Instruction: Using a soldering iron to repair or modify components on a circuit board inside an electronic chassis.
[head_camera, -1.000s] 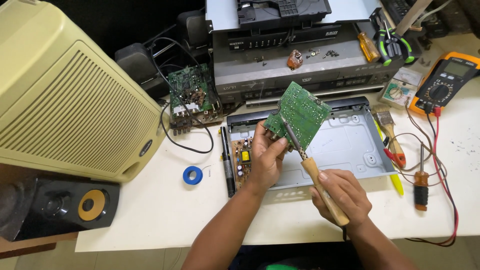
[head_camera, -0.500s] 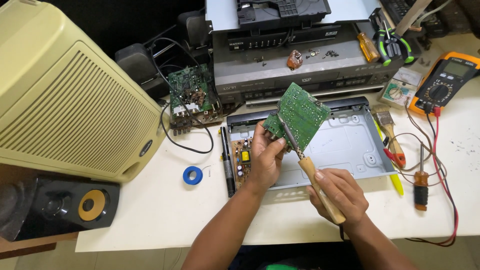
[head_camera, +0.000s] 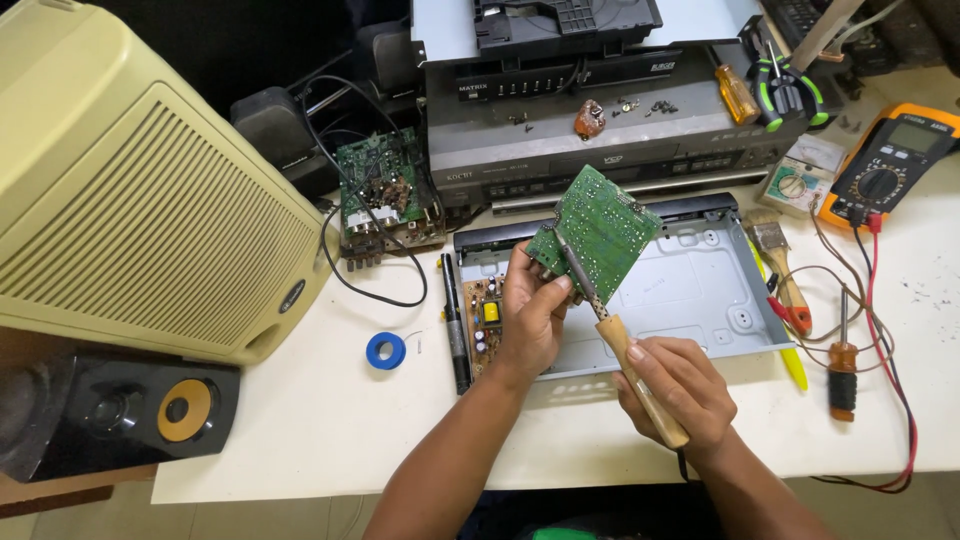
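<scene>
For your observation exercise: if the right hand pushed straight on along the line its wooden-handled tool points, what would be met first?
The green circuit board in the left hand; the tool's tip from the right hand already appears on it.

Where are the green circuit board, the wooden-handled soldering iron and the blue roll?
Green circuit board (head_camera: 600, 235), head view, middle of its face.
Soldering iron (head_camera: 628, 352), head view, wooden handle.
Blue roll (head_camera: 385, 351), head view, its ring.

Left hand (head_camera: 533, 318) gripping green circuit board (head_camera: 600, 230) tilted above open metal chassis (head_camera: 690, 285), right hand (head_camera: 670, 385) holding wooden-handled soldering iron (head_camera: 612, 322), tip on board, white desk (head_camera: 300, 420), blue tape roll (head_camera: 385, 350) nearby
</scene>
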